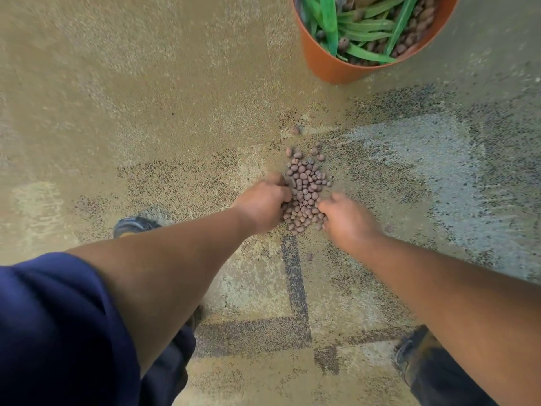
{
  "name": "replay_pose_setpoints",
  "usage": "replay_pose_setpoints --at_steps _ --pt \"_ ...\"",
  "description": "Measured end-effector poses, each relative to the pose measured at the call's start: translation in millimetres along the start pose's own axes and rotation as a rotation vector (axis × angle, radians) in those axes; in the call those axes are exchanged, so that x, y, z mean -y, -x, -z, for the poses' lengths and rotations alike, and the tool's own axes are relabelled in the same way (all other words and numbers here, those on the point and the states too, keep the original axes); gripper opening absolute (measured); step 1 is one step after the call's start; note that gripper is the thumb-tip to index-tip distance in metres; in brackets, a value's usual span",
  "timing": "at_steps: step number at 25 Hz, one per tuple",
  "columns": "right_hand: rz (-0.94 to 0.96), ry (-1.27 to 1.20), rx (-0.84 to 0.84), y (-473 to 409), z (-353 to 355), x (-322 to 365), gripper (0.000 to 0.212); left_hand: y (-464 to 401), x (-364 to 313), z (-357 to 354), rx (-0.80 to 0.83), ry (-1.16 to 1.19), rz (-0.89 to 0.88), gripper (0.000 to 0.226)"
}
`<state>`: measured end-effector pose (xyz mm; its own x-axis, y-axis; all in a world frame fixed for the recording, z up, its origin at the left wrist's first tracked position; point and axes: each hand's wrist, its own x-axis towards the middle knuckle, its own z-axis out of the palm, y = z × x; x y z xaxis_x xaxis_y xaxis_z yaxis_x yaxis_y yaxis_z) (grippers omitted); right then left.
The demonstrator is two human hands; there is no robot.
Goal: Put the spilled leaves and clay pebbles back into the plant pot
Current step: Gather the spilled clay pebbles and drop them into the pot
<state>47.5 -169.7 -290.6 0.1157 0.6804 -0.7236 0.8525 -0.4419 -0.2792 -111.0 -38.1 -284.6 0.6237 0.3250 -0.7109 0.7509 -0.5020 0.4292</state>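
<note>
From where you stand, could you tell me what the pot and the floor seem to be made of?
Plant pot: probably plastic, judging by its smooth, even terracotta-orange wall with a thin rim, though fired clay is possible. Floor: apparently short-pile carpet, matte, with a speckled, grainy tan and grey texture and darker patterned patches.
</note>
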Motion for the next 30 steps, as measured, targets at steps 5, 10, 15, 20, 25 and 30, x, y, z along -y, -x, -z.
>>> replay_pose_setpoints --at_steps 5,10,15,20,25,30 --pt "0.008 0.094 0.025 2 -1 -4 0.037 5 2 -2 0.04 -0.07 -0.01 0.042" --pt "-0.044 -0.077 0.002 4 5 2 0.011 3 -4 -2 0.064 -0.106 -0.015 0.033" --pt "-0.168 -0.271 -0.089 6 3 2 0.029 5 -5 -4 0.046 -0.096 -0.008 0.036" --pt "-0.34 -0.501 -0.101 3 4 0 0.022 0 -9 -7 0.01 0.062 0.108 0.033" --pt "-0.388 -0.667 -0.121 0 12 6 0.019 -2 -9 -10 -0.042 0.128 0.175 0.01" --pt "-0.406 -0.734 -0.156 -1 22 9 0.015 8 -8 -12 -0.04 0.056 0.054 0.027"
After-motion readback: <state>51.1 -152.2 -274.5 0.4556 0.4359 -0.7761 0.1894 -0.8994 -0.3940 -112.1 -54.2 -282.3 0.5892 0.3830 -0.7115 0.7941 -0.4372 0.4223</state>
